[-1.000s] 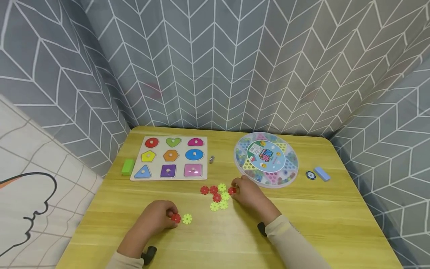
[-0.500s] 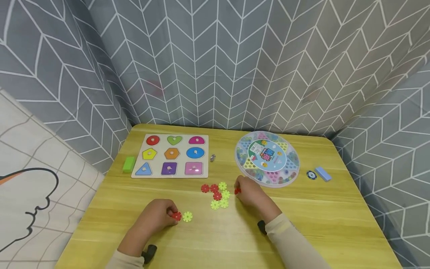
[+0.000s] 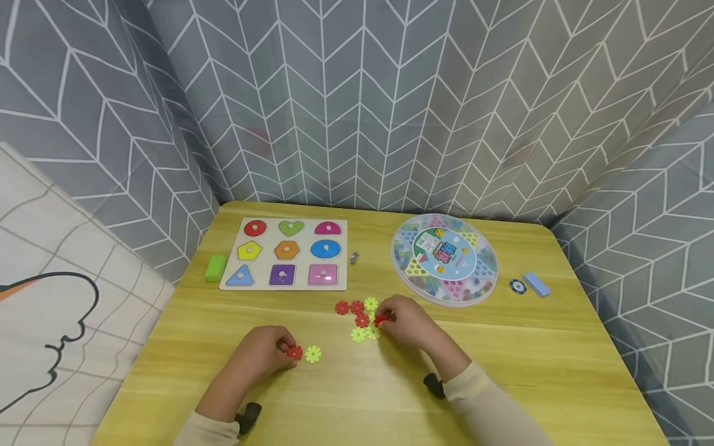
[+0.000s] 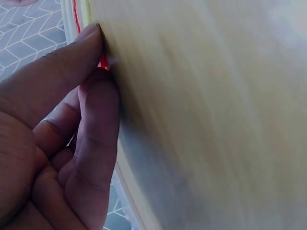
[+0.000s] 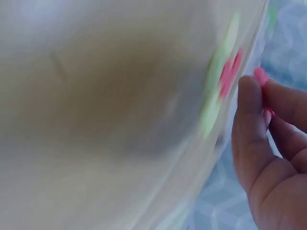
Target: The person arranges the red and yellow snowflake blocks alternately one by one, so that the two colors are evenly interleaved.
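Head view: The left hand (image 3: 259, 354) has its grip clamped on a red disc (image 3: 295, 353) low over the worktop (image 3: 357, 402), with a yellow-green disc (image 3: 313, 354) just beside. The right hand (image 3: 406, 320) has its grip clamped on a second red disc (image 3: 380, 319) at the right edge of a cluster of loose discs (image 3: 362, 320); contact with the cluster cannot be confirmed. Step in hand, as judged: handling one disc per hand. The next move probably calls for maintaining both pinches and aligning the notched rims.

Left wrist view: fingertips (image 4: 90, 40) are together on the disc; only a red edge shows.

Right wrist view: the second disc is pinched at the fingertips; blur hides its notches.
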{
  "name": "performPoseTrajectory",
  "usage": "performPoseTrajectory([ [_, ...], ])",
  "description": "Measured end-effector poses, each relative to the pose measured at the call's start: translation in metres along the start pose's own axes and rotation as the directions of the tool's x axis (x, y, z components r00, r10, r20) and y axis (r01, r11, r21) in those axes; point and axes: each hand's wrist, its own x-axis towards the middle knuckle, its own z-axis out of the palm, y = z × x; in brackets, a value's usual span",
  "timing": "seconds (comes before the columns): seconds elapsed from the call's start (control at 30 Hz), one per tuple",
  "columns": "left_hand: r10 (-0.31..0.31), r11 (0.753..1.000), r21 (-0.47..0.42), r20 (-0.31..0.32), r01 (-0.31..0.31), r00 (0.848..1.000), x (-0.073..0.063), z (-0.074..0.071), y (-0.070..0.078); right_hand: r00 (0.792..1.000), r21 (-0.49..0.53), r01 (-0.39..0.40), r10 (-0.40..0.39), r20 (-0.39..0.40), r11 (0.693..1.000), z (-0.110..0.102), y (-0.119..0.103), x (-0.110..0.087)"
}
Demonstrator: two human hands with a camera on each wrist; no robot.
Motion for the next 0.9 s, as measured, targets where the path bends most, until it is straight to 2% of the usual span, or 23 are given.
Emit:
performPoseTrajectory([
  [0.1, -0.017, 0.999, -0.048, 0.01, 0.017, 1.0, 0.002, 0.0, -0.004, 0.996, 0.101, 0.032, -0.04, 0.076, 0.994, 0.016, -0.021, -0.002],
  [0.2, -0.038, 0.995, -0.096, 0.029, 0.041, 0.999, 0.004, 0.0, -0.008, 0.991, 0.144, 0.022, -0.041, 0.124, 0.989, 0.034, -0.037, 0.0],
  [0.4, -0.012, 0.987, -0.158, 0.068, 0.023, 0.998, 0.007, -0.003, -0.017, 0.989, 0.021, 0.055, -0.057, 0.135, 0.998, 0.058, -0.052, 0.007],
  [0.6, 0.01, 0.98, -0.2, 0.086, 0.008, 0.996, 0.008, -0.005, -0.023, 0.988, -0.096, 0.116, -0.104, 0.116, 0.989, 0.07, -0.059, 0.013],
  [0.67, 0.014, 0.979, -0.205, 0.082, 0.003, 0.997, 0.008, -0.006, -0.022, 0.987, -0.122, 0.128, -0.115, 0.109, 0.984, 0.071, -0.06, 0.015],
  [0.77, 0.013, 0.976, -0.216, 0.081, 0.005, 0.997, 0.008, -0.007, -0.021, 0.991, -0.13, 0.114, -0.104, 0.085, 0.985, 0.059, -0.058, 0.019],
  [0.9, -0.008, 0.976, -0.218, 0.086, 0.027, 0.996, 0.007, -0.006, -0.02, 1.0, -0.067, 0.018, -0.018, 0.0, 0.998, 0.03, -0.044, 0.032],
])
